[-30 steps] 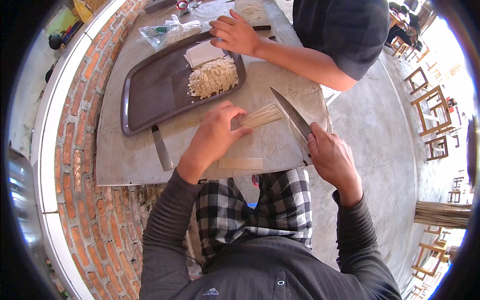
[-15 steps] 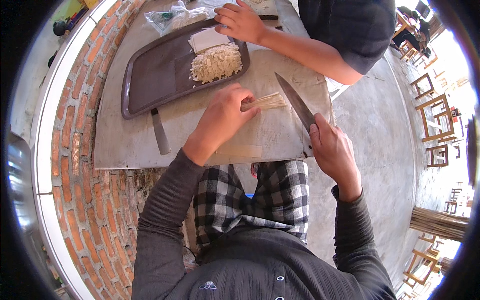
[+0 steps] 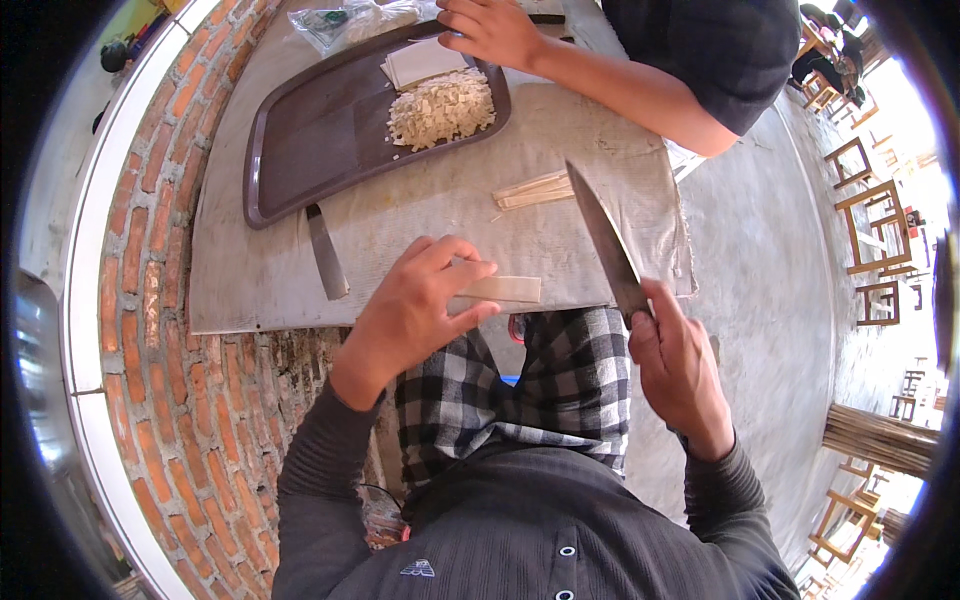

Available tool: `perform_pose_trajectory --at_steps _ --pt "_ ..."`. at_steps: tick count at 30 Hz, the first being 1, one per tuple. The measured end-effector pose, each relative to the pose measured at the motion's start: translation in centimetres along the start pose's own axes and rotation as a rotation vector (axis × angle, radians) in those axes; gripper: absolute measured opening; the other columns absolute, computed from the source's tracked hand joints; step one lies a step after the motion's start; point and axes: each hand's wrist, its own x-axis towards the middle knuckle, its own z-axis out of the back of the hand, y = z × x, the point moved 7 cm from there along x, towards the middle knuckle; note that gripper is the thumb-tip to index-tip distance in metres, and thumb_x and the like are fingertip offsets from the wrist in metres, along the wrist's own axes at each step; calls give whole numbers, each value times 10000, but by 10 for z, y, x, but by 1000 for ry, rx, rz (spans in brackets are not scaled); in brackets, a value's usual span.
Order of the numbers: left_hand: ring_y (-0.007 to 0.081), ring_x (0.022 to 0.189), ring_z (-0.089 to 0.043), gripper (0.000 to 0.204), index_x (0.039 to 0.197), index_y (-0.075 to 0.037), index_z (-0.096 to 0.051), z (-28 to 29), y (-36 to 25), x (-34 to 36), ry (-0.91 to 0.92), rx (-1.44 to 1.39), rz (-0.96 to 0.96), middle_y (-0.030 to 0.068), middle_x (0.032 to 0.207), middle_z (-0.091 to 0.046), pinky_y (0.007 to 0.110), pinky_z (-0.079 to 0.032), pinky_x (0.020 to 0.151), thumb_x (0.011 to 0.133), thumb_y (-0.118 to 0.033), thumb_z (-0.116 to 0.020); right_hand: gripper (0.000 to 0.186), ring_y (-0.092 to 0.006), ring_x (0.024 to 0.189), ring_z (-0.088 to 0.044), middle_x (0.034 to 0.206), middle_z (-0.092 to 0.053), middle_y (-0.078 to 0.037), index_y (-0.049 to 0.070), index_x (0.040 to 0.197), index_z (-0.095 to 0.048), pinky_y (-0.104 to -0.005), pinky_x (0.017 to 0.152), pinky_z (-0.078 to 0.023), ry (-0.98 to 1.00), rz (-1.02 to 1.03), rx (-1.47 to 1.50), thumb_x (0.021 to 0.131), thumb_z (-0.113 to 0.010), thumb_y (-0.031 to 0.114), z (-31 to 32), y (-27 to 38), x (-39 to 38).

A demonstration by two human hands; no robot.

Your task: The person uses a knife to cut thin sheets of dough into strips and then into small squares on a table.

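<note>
My right hand (image 3: 682, 368) is closed round the handle of a kitchen knife (image 3: 606, 238), its blade pointing up and away to the left over the table's near right part. My left hand (image 3: 420, 305) is at the table's near edge, thumb and fingers apart on either side of a flat pale strip (image 3: 515, 290). Whether the fingertips touch the strip is hard to tell. Farther off, a bundle of thin pale strips (image 3: 535, 190) lies loose on the table, left of the blade tip.
A brown tray (image 3: 300, 165) holds a heap of small pale pieces (image 3: 442, 108) and flat white sheets (image 3: 425, 62). Another blade (image 3: 325, 255) sticks out below its rim. A co-worker's hand (image 3: 495, 32) reaches over the tray's far right corner. Plastic bags (image 3: 350, 25) lie at the back.
My left hand has let go of the bundle of thin strips and come nearer, to the flat strip at the edge. The knife in my right hand has moved down toward me.
</note>
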Motion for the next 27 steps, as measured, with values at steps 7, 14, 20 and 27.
perform_pose_trajectory --at_steps 7,14,20,27 --pt "349 1081 -695 298 1130 -44 -839 -11 3 -5 -149 -70 129 119 1126 -741 468 -574 947 925 -242 -927 333 -535 821 -737 859 -729 -295 20 1452 -618 -590 735 -550 9 10 -70 1151 -601 162 -8 -5 -6" --pt "324 1119 -696 175 1106 -83 -850 -10 2 -4 -186 4 80 73 1175 -756 459 -570 974 932 -82 -864 259 -494 800 -747 865 -730 -256 61 1379 -685 -520 710 -563 -15 76 -172 1141 -685 165 10 -8 9" --pt "316 1191 -696 270 1118 -113 -849 3 9 -9 -222 85 -19 48 1242 -751 465 -586 1032 865 -19 -844 200 -469 775 -742 850 -727 -233 80 1285 -726 -501 670 -560 -76 199 -264 1086 -719 71 23 -5 26" --pt "308 1226 -685 381 1258 -137 -826 -22 -11 -31 -222 198 -139 38 1300 -744 498 -602 1089 885 -194 -877 188 -382 643 -710 756 -700 -126 122 1220 -684 -485 637 -544 19 377 -542 1044 -736 77 1 27 41"
